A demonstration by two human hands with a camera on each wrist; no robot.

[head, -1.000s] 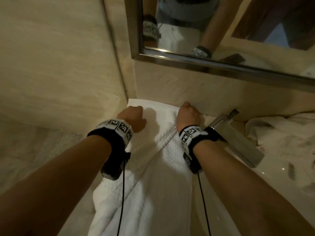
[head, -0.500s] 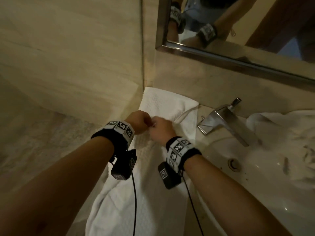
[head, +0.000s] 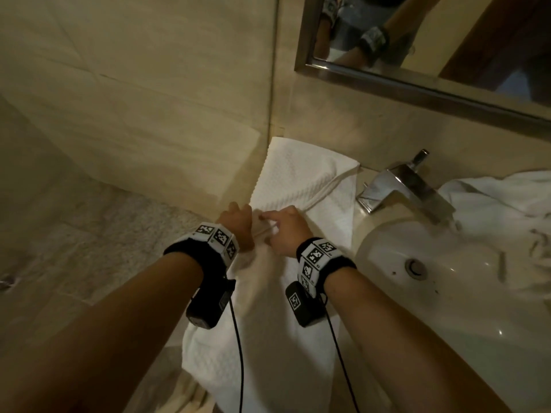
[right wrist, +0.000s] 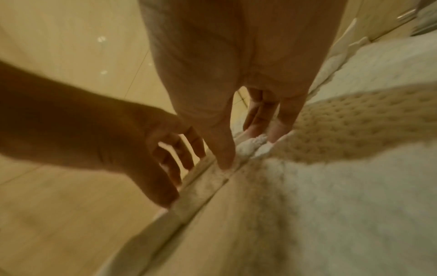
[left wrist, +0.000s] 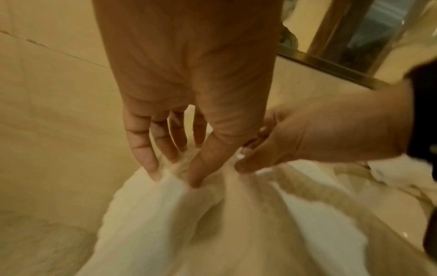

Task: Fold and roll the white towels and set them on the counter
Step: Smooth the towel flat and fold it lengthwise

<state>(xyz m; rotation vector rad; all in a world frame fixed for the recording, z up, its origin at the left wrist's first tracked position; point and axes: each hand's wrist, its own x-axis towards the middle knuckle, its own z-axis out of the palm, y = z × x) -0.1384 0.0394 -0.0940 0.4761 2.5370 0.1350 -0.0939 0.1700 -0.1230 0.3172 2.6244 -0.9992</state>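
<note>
A white waffle-weave towel (head: 304,180) lies lengthwise on the counter left of the sink. Its far end touches the back wall and its near end hangs over the counter's front edge. A raised crease runs diagonally across its far half. My left hand (head: 238,222) and right hand (head: 283,231) meet side by side at the towel's left edge, about midway along. In the left wrist view the left hand (left wrist: 175,177) pinches a bunched fold of towel (left wrist: 212,233). In the right wrist view the right hand (right wrist: 250,149) pinches the towel (right wrist: 331,186) edge between thumb and fingers.
A chrome faucet (head: 408,186) and a white sink basin (head: 462,308) sit just right of the towel. A second crumpled white towel (head: 507,198) lies over the basin's far right. A tiled side wall (head: 149,84) stands on the left, and a framed mirror (head: 432,40) hangs above.
Both hands left the towel's far end by the wall, came toward me and closed together at mid-towel, where they now pinch its left edge.
</note>
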